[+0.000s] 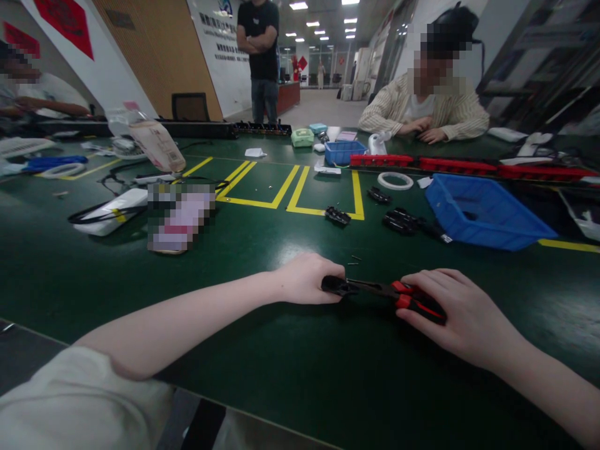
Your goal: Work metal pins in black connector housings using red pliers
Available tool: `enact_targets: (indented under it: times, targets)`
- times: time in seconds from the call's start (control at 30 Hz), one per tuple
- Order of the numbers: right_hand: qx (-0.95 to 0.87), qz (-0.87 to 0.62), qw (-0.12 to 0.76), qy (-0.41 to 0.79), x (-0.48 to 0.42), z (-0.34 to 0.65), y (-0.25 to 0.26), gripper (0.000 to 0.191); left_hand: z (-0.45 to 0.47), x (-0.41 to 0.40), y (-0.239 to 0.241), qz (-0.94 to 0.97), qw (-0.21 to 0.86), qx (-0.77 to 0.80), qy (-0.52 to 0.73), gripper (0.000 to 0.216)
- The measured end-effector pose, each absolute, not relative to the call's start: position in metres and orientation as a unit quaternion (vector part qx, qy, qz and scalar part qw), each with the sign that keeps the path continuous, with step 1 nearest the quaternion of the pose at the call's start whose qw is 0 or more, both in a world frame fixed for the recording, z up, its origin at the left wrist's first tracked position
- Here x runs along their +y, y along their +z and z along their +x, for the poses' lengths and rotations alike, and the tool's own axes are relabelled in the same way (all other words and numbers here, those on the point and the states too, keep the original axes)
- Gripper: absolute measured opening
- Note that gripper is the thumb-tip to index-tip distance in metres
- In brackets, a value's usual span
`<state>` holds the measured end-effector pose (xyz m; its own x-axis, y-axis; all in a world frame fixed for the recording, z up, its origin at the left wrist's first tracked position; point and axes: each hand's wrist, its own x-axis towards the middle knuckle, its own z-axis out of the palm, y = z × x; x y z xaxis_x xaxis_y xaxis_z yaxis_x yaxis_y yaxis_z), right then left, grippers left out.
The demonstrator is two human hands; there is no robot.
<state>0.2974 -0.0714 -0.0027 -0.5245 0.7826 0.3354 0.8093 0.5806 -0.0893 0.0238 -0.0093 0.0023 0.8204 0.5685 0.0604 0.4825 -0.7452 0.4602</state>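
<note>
My left hand (pixel 310 278) is closed around a small black plastic part (pixel 335 285), whose far end is hidden in my fingers. In my right hand (pixel 462 312) is a pair of pliers (pixel 403 296) with red and black handles. The jaws of the pliers point left and reach the black part; whether they grip it I cannot tell. Two thin metal pins (pixel 355 261) lie on the green table (pixel 262 362) just beyond the jaws. Farther off sit more black parts, one (pixel 337 215) on yellow tape and others (pixel 400 220) near a blue bin.
The blue bin (pixel 487 212) stands at the right, with a tape roll (pixel 395 181) beside it. A phone (pixel 180 219), a white device with a black cord (pixel 110 212) and a tilted bottle (pixel 157 140) are at left. Red strips (pixel 454 167) line the back. A person (pixel 426 106) sits opposite.
</note>
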Motion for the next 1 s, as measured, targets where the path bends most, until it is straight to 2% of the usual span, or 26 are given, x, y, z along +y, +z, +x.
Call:
enact_targets:
  times: [0.4,0.7,1.0]
  targets:
    - [-0.864,-0.470,0.182,0.010,-0.0754,0.2970,0.0002,0.042,0.0208,-0.0114,0.0065,0.927,0.251,0.250,0.120,0.032]
    - [-0.874,-0.442,0.195,-0.051,-0.0750,0.2991,-0.0002,0.044,0.0195,-0.0104,0.0032,0.931,0.247,0.242,0.117,0.036]
    - [-0.869,-0.456,0.191,-0.035,-0.0730,0.3008,-0.0013,0.042,0.0200,-0.0107,0.0043,0.937,0.234,0.231,0.115,0.034]
